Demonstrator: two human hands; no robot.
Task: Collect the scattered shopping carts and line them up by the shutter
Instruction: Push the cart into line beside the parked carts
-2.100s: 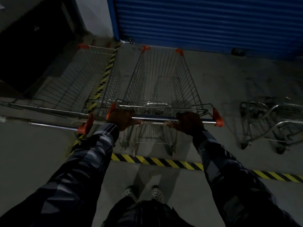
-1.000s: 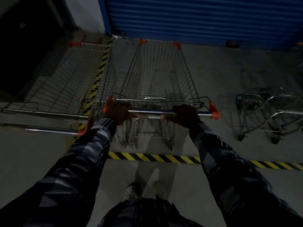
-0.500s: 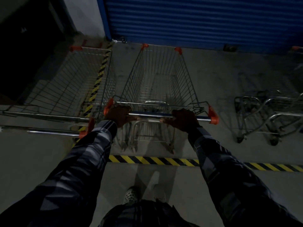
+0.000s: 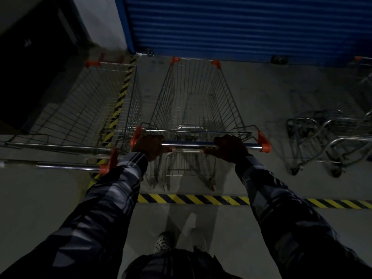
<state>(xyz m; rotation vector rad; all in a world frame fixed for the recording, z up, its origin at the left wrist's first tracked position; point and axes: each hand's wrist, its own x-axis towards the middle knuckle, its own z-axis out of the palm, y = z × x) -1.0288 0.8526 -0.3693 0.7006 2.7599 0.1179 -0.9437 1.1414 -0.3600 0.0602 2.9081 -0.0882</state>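
Observation:
A wire shopping cart (image 4: 196, 97) with orange corner caps stands in front of me, its nose close to the blue roller shutter (image 4: 241, 27). My left hand (image 4: 150, 147) grips the left end of its metal handle bar (image 4: 191, 145). My right hand (image 4: 229, 148) grips the bar further right. A second wire cart (image 4: 86, 105) stands beside it on the left, nose toward the wall next to the shutter. Its handle (image 4: 66, 167) reaches past my left sleeve.
A low metal cart frame (image 4: 326, 141) sits on the floor at the right. Another orange-capped cart edge (image 4: 362, 59) shows at the far right by the shutter. Yellow-black floor tape (image 4: 193, 199) runs across under the cart, and another strip (image 4: 118, 105) under the left cart. A dark opening (image 4: 26, 63) lies at left.
The cart has rolled a little forward toward the shutter with both hands still gripping the handle. My feet have stepped forward behind it.

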